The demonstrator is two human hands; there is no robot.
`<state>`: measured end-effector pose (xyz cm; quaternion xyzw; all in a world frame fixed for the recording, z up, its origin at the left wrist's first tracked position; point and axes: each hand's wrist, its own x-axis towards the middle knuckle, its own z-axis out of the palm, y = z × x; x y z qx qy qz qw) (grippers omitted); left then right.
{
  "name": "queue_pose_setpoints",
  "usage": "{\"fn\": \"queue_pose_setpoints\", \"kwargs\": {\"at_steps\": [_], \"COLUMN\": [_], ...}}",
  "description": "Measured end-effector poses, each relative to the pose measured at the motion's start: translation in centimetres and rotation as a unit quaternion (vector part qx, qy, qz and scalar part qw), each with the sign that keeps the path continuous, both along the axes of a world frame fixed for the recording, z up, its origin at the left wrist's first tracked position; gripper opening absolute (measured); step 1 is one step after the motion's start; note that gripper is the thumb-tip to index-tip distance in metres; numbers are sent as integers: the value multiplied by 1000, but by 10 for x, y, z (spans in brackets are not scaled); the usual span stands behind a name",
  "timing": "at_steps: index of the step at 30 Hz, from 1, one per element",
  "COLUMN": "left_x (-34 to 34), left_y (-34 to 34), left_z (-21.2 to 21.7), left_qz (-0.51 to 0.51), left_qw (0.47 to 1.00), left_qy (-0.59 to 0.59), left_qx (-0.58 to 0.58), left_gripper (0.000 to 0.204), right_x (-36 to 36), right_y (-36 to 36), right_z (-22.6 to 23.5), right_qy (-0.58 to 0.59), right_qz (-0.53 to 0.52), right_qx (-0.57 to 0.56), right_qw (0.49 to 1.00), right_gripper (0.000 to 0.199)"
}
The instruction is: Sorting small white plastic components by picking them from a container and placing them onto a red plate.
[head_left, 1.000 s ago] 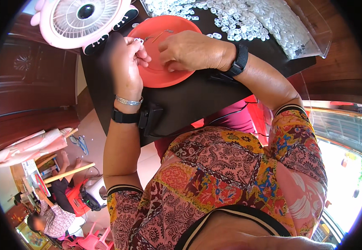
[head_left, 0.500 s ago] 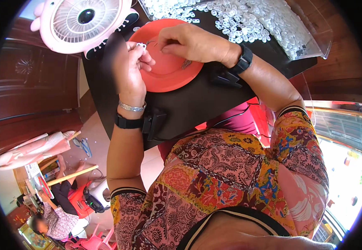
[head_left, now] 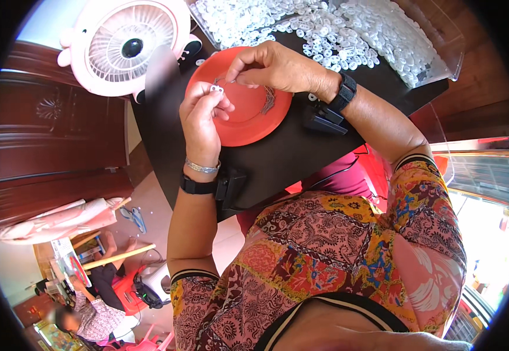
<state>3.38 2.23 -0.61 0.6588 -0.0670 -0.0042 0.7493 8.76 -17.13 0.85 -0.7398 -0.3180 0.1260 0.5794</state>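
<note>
Between the thumb and fingers of my left hand (head_left: pixel 200 120) is a small white plastic piece with two holes (head_left: pixel 217 88), held above the left side of a round red plate (head_left: pixel 245 131). My right hand (head_left: pixel 278 69) is closed in a pinch just to the right of it, over the plate. A thin dark wire-like strand seems to be at its fingertips; its ends are hard to make out. On the plate, partly under my right hand, lies a bundle of thin dark strands (head_left: pixel 268 102). The hands do not touch each other.
A heap of white plastic pieces (head_left: pixel 339 50) spreads from a clear tray (head_left: pixel 450 55) at the back of the dark table (head_left: pixel 266 167). A pink fan (head_left: pixel 131 47) stands at the back left. Another person (head_left: pixel 99 319) sits at the lower left.
The whole view has shifted, so the table and plate appear lower and farther right. My left hand still holds the white piece, and the right fingertips now pinch near it.
</note>
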Motion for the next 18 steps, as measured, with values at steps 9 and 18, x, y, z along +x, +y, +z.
{"fn": "queue_pose_setpoints", "kwargs": {"at_steps": [9, 18], "left_x": [-2, 0], "left_y": [-8, -9], "left_z": [0, -3], "left_qz": [-31, -24], "left_qw": [992, 998], "left_qy": [-40, -47], "left_qx": [111, 16], "left_gripper": [16, 9], "right_x": [-4, -5], "right_y": [2, 5], "right_z": [0, -5], "right_qy": [-20, -31], "right_qz": [28, 4], "right_qx": [-5, 32], "right_qw": [999, 999], "right_gripper": [13, 13]}}
